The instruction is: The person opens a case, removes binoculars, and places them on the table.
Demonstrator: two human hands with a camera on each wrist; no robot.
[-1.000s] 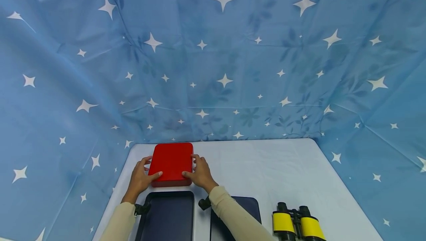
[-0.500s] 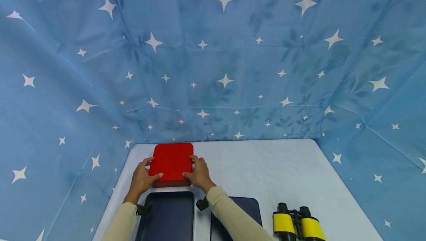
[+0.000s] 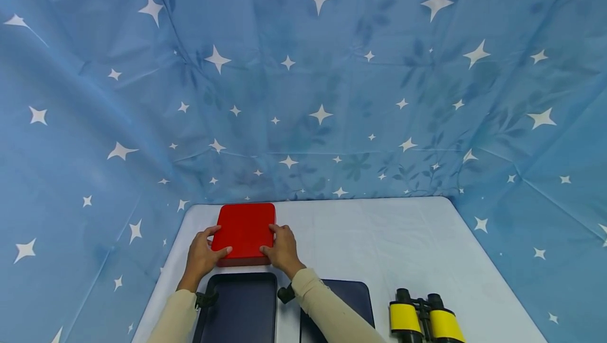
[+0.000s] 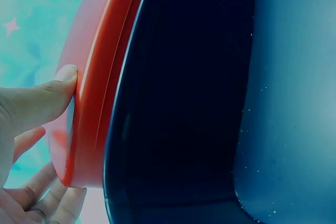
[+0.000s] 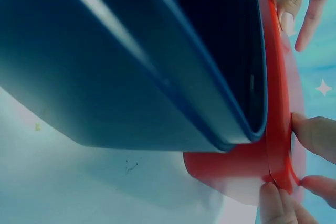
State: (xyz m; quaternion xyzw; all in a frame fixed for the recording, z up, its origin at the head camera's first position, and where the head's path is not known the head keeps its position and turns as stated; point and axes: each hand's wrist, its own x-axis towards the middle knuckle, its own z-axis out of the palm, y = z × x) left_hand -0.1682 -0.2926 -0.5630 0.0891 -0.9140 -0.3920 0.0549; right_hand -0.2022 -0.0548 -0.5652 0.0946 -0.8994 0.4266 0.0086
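Observation:
A red box (image 3: 243,229) with a lid sits at the back left of the white table. My left hand (image 3: 201,254) holds its near left corner, thumb on the lid's top and fingers along the side. On the near right corner my right hand (image 3: 284,248) grips likewise. In the left wrist view the thumb presses the lid's edge (image 4: 100,61). From the right wrist view, fingertips (image 5: 270,198) of the right hand lie at the lid's rim, where a seam runs between lid and body. The box's inside is hidden.
An open dark blue box (image 3: 242,306) stands just in front of the red one. Right of it lies a flat dark blue piece (image 3: 351,295), partly covered by my right forearm. Yellow and black binoculars (image 3: 404,316) stand at the front right. A starry blue curtain (image 3: 332,85) surrounds the table.
My right hand's fingers have slid slightly nearer along the red box's side, and the right forearm has shifted a little left. The red box has hardly moved.

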